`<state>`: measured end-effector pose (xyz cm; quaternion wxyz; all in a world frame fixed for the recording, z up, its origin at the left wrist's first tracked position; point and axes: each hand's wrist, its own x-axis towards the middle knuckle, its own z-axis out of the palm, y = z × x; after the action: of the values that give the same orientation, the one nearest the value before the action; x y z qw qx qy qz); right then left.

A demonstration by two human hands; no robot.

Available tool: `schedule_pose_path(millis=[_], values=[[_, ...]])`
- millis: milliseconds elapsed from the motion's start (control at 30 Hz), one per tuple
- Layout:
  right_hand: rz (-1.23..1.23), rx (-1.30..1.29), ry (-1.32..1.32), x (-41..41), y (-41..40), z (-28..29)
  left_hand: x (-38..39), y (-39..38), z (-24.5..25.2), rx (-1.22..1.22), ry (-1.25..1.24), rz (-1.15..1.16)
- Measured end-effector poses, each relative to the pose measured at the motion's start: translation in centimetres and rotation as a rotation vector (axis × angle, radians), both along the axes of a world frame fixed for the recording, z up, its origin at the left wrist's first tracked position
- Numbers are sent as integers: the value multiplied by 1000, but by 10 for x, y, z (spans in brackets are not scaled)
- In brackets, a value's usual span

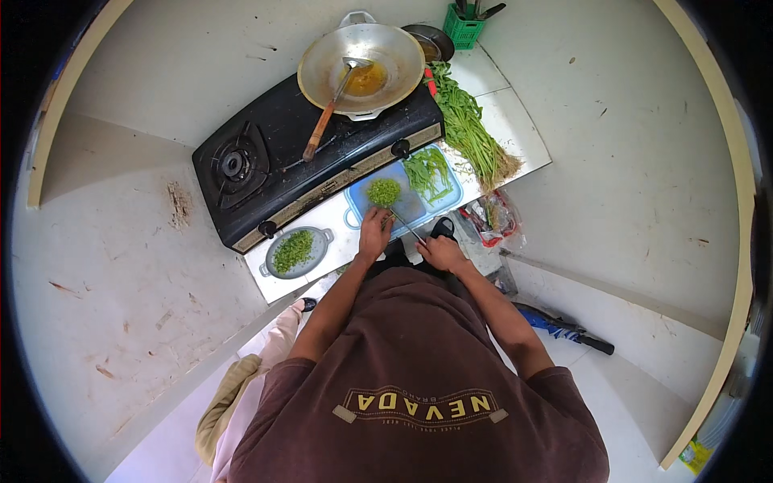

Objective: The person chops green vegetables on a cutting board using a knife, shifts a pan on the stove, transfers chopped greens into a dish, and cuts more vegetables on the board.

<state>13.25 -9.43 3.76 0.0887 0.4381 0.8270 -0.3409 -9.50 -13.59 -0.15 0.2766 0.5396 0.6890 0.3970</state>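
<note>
My right hand (442, 252) grips the handle of a kitchen knife (408, 227), whose blade reaches over the front edge of a blue cutting board (412, 207). At the blade's tip, my left hand (375, 230) rests on the board with bent fingers; what lies under them is mostly hidden. Just beyond it sits a pile of finely chopped greens (383, 192). Longer cut leaves and stems (430, 175) lie on the light blue tray (457, 181) at the right. To the left, a grey oval dish (323, 244) holds more chopped greens (293, 252).
A black gas stove (284, 127) bears a metal wok (314, 66) with oil and a wooden-handled spatula (320, 130). Rooted leafy greens (468, 124) lie right, near a dark pan (444, 42) and green utensil basket (464, 30). Another person (281, 338) stands at left.
</note>
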Motion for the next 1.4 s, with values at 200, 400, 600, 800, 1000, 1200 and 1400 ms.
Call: schedule_pose_path(millis=[200, 400, 600, 800, 1000, 1200, 1400], values=[[-4, 37, 17, 1, -5, -3, 0, 0, 4, -25, -11, 9], [19, 36, -18, -7, -2, -2, -2, -1, 0, -1, -26, 6], [62, 33, -49, -31, 10, -4, 1, 1, 6, 1, -38, 11], [67, 23, -89, -13, 2, 1, 0, -4, 2, -7, -19, 27], [50, 76, 21, -31, 8, -12, 3, -3, 11, -81, -15, 25], [28, 69, -1, -3, 7, -3, 0, -2, 13, -86, 13, 47], [50, 45, 8, -3, 9, 2, -1, -2, 11, -9, 3, 25]])
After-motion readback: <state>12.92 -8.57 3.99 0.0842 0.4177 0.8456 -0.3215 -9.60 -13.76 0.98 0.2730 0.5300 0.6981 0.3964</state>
